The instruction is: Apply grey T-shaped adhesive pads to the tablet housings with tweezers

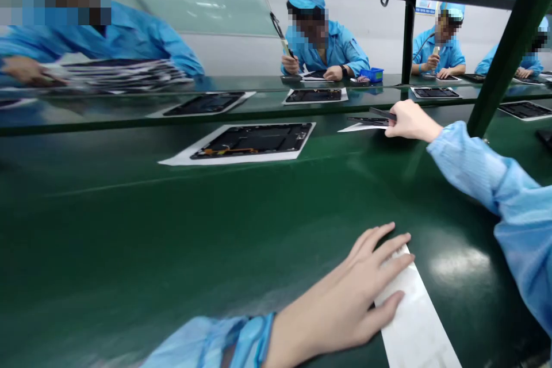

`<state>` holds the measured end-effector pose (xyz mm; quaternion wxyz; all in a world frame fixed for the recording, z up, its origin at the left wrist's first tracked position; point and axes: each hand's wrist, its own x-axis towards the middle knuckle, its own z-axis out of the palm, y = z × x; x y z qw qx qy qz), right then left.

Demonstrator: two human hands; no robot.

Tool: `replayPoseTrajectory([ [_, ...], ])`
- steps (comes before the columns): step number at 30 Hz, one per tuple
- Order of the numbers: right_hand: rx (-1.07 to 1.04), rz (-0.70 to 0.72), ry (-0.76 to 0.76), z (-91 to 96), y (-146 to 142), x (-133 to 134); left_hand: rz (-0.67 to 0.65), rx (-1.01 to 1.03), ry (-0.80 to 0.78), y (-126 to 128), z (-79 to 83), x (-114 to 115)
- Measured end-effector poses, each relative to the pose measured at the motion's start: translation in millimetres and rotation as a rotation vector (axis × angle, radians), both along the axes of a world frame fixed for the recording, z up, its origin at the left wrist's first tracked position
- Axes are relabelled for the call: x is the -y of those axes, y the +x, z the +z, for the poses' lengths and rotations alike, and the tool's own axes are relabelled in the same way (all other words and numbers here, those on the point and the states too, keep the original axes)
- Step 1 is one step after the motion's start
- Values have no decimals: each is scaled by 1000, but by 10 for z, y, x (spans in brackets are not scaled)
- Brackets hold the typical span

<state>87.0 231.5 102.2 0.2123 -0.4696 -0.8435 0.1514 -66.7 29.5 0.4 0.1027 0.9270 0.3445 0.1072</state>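
Note:
My left hand (340, 299) lies flat, fingers apart, on a long white paper strip (414, 322) on the green conveyor belt (172, 213). Far up the belt, my right hand (409, 121) grips the edge of a dark tablet housing (371, 117), which is tilted up off a white sheet (360, 127). To the left of that hand, another dark tablet housing (252, 141) with a small orange flex strip lies flat on its own white sheet (233, 155). The belt hides nothing under my right hand that I can make out.
Beyond a raised green shelf (276, 109) holding more housings on sheets, several co-workers in blue smocks and caps work. One co-worker's hand (26, 71) is on a stack of dark panels (125, 75). Green and black posts (509, 46) stand at the right.

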Motion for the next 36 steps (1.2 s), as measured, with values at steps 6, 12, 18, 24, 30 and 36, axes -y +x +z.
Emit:
replayPoseTrajectory([
  [6, 169, 76, 174, 43, 975, 910, 9, 102, 19, 54, -18, -72],
  [12, 55, 54, 117, -310, 1823, 1777, 2, 170, 37, 66, -41, -108],
  [18, -27, -16, -8, -590, 2259, 2077, 19, 158, 50, 53, -70, -114],
  [24, -253, -99, 56, -462, 1985, 1954, 60, 137, 184, 75, -47, -85],
  [30, -442, -5, -407, -366, 1112, 1599, 89, 188, 377, 156, -25, 62],
  [36, -482, 430, -833, -546, 567, 1310, 93, 304, 367, 160, -65, 92],
])
